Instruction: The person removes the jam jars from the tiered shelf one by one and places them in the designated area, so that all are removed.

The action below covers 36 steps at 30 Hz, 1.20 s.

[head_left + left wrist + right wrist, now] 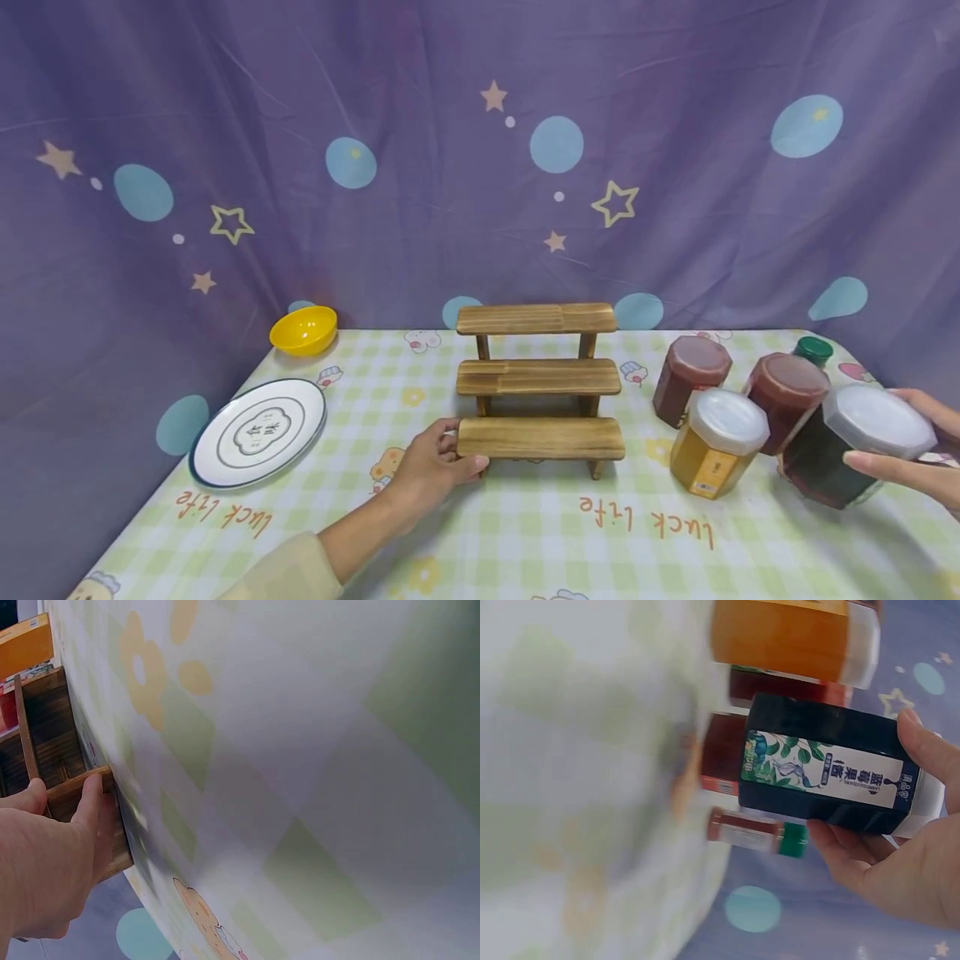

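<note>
A three-tier wooden step rack (540, 437) stands mid-table, its shelves bare. My left hand (427, 475) grips the left end of its lowest shelf, thumb at the front edge; the left wrist view shows the same hand (52, 855) pinching the wood. At the right, my right hand (918, 467) holds a dark jar (832, 458) with a white lid, thumb and fingers on opposite sides near the top. In the right wrist view this dark jar (825, 761) bears a white label with leaves and a bird, and its base appears off the cloth.
Beside the dark jar stand a honey-coloured jar (716, 446), two dark red jars (686, 379) and a small green-capped bottle (813, 350). On the left lie a white plate (300, 442) and a yellow bowl (303, 332). A purple curtain (420, 217) hangs behind the table.
</note>
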Each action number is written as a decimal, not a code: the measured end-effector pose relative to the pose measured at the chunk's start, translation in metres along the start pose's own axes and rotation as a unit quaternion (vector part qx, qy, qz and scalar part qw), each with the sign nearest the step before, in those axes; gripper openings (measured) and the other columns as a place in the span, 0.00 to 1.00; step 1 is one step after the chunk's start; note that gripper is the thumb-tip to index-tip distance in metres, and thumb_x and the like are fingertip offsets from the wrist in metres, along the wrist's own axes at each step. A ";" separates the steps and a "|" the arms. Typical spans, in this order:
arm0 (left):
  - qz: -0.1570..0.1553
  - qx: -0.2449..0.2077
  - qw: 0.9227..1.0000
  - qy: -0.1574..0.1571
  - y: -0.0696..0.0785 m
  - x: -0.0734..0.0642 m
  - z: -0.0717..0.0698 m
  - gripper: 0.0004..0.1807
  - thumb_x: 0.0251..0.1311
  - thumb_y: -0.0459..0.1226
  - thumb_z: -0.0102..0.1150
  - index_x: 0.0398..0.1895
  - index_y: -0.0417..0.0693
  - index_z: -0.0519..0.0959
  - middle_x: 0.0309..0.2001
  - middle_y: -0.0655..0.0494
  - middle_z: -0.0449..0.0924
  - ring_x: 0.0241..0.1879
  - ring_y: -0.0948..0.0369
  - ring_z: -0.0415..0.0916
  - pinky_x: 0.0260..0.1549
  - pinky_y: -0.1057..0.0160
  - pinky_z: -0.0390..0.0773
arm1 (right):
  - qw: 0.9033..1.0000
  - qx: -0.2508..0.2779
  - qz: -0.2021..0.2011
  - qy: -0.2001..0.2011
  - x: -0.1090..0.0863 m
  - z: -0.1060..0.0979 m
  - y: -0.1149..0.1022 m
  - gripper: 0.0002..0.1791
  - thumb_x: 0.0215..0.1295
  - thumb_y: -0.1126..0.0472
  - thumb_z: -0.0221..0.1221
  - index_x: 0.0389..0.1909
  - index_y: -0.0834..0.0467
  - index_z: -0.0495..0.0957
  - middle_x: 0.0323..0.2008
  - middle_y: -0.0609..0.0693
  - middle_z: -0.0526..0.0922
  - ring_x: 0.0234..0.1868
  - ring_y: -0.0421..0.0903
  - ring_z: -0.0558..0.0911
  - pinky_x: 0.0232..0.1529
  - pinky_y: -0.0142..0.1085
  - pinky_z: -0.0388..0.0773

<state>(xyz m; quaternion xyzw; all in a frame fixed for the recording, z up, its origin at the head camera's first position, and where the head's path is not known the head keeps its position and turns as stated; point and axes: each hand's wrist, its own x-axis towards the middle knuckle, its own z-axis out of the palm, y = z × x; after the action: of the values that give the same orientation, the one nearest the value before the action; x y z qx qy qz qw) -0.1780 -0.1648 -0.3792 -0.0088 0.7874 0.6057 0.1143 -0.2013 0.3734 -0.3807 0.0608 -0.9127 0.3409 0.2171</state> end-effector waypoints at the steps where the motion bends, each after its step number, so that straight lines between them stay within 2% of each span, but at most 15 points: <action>1: -0.001 -0.001 1.000 0.001 0.000 0.000 0.000 0.45 0.56 0.39 0.68 0.71 0.35 0.53 0.54 0.41 0.69 0.42 0.56 0.81 0.49 0.59 0.83 | 1.000 0.015 0.000 0.001 -0.003 0.002 0.001 0.44 0.41 0.62 0.78 0.62 0.51 0.70 0.31 0.23 0.73 0.31 0.20 0.71 0.25 0.12 0.68; 4: -0.005 -0.005 1.000 0.003 0.001 0.000 0.000 0.45 0.56 0.38 0.68 0.71 0.35 0.54 0.50 0.44 0.69 0.41 0.57 0.80 0.47 0.60 0.83 | 0.998 0.062 0.014 0.005 -0.011 0.008 0.000 0.46 0.41 0.67 0.77 0.64 0.45 0.69 0.33 0.21 0.73 0.34 0.17 0.72 0.27 0.11 0.71; 6: -0.006 -0.008 1.000 0.005 0.001 0.001 0.001 0.44 0.56 0.38 0.68 0.71 0.35 0.54 0.46 0.46 0.68 0.40 0.57 0.79 0.45 0.62 0.84 | 0.996 0.083 0.026 0.003 -0.017 0.011 -0.002 0.49 0.41 0.69 0.76 0.67 0.45 0.67 0.34 0.19 0.71 0.35 0.15 0.70 0.28 0.10 0.72; 7: -0.005 -0.009 1.000 0.005 0.001 0.000 0.001 0.44 0.56 0.37 0.68 0.71 0.35 0.54 0.44 0.47 0.68 0.40 0.57 0.79 0.44 0.62 0.84 | 0.995 0.091 0.035 -0.001 -0.019 0.011 -0.003 0.50 0.43 0.70 0.75 0.69 0.48 0.65 0.35 0.18 0.70 0.36 0.15 0.69 0.27 0.10 0.72; 13: -0.001 -0.015 1.000 0.010 0.002 -0.001 0.004 0.43 0.57 0.35 0.67 0.71 0.35 0.54 0.42 0.48 0.68 0.40 0.56 0.79 0.44 0.60 0.84 | 0.996 0.059 0.055 -0.023 -0.026 0.016 -0.012 0.47 0.46 0.65 0.75 0.69 0.56 0.64 0.35 0.16 0.66 0.35 0.16 0.66 0.24 0.13 0.70; 16: 0.002 -0.015 1.000 0.009 0.001 0.000 0.004 0.43 0.57 0.35 0.67 0.71 0.35 0.54 0.43 0.47 0.70 0.41 0.55 0.80 0.45 0.59 0.84 | 0.996 0.052 0.062 -0.026 -0.027 0.017 -0.014 0.47 0.46 0.64 0.75 0.68 0.54 0.65 0.35 0.16 0.65 0.35 0.15 0.64 0.23 0.13 0.69; 21: 0.004 -0.014 1.000 0.008 0.000 -0.001 0.003 0.44 0.57 0.36 0.67 0.71 0.35 0.53 0.46 0.45 0.70 0.41 0.55 0.80 0.45 0.59 0.84 | 0.996 0.069 0.057 -0.019 -0.030 0.019 -0.013 0.46 0.45 0.66 0.75 0.66 0.43 0.67 0.35 0.18 0.68 0.36 0.16 0.66 0.24 0.13 0.68; 24: 0.004 -0.015 1.000 0.007 0.000 0.000 0.003 0.44 0.57 0.36 0.67 0.72 0.35 0.53 0.45 0.46 0.70 0.41 0.55 0.80 0.45 0.59 0.84 | 0.996 0.072 0.047 -0.015 -0.031 0.020 -0.010 0.46 0.44 0.67 0.75 0.65 0.42 0.67 0.35 0.18 0.68 0.37 0.16 0.65 0.26 0.12 0.66; 29: 0.000 -0.019 1.000 0.006 0.001 0.000 0.003 0.44 0.57 0.35 0.67 0.72 0.36 0.53 0.43 0.48 0.68 0.40 0.56 0.79 0.45 0.59 0.84 | 0.996 0.077 0.034 -0.009 -0.033 0.021 -0.010 0.46 0.45 0.69 0.74 0.68 0.48 0.66 0.37 0.18 0.67 0.38 0.15 0.65 0.27 0.11 0.67; 32: -0.003 -0.020 1.000 0.011 0.002 0.000 0.004 0.43 0.57 0.35 0.67 0.72 0.36 0.54 0.42 0.48 0.67 0.38 0.58 0.77 0.43 0.59 0.84 | 0.995 0.086 0.048 -0.015 -0.033 0.020 -0.013 0.44 0.51 0.68 0.71 0.70 0.49 0.63 0.37 0.18 0.66 0.37 0.16 0.66 0.27 0.10 0.67; 33: -0.005 -0.018 1.000 0.013 0.002 0.000 0.004 0.43 0.56 0.35 0.68 0.71 0.37 0.54 0.42 0.48 0.68 0.38 0.58 0.77 0.42 0.60 0.84 | 0.995 0.081 0.055 -0.017 -0.033 0.020 -0.016 0.44 0.55 0.67 0.69 0.72 0.51 0.60 0.40 0.23 0.72 0.39 0.16 0.65 0.27 0.09 0.66; 34: -0.006 -0.015 1.000 0.015 0.002 0.000 0.004 0.44 0.56 0.36 0.68 0.71 0.37 0.55 0.43 0.47 0.69 0.38 0.58 0.76 0.42 0.60 0.83 | 0.996 0.071 0.057 -0.013 -0.034 0.020 -0.018 0.43 0.58 0.65 0.67 0.73 0.52 0.58 0.43 0.31 0.76 0.41 0.16 0.65 0.32 0.08 0.67; 35: -0.008 -0.011 1.000 0.017 0.003 0.000 0.003 0.44 0.56 0.36 0.69 0.71 0.37 0.55 0.45 0.46 0.69 0.40 0.57 0.76 0.42 0.60 0.83 | 0.996 0.066 0.063 -0.010 -0.033 0.020 -0.022 0.42 0.61 0.63 0.65 0.74 0.54 0.57 0.47 0.41 0.78 0.45 0.15 0.64 0.44 0.11 0.69; 36: -0.010 -0.007 1.000 0.018 0.003 0.000 0.003 0.44 0.55 0.37 0.69 0.71 0.38 0.55 0.48 0.45 0.70 0.43 0.56 0.76 0.43 0.60 0.83 | 0.996 0.060 0.066 -0.011 -0.031 0.019 -0.027 0.40 0.64 0.62 0.62 0.74 0.57 0.54 0.53 0.53 0.77 0.52 0.21 0.66 0.55 0.19 0.70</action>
<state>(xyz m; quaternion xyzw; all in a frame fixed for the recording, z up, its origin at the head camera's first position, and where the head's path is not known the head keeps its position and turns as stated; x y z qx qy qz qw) -0.1775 -0.1612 -0.3769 -0.0282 0.7849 0.6098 0.1063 -0.1726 0.3394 -0.3908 0.0175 -0.8951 0.4076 0.1799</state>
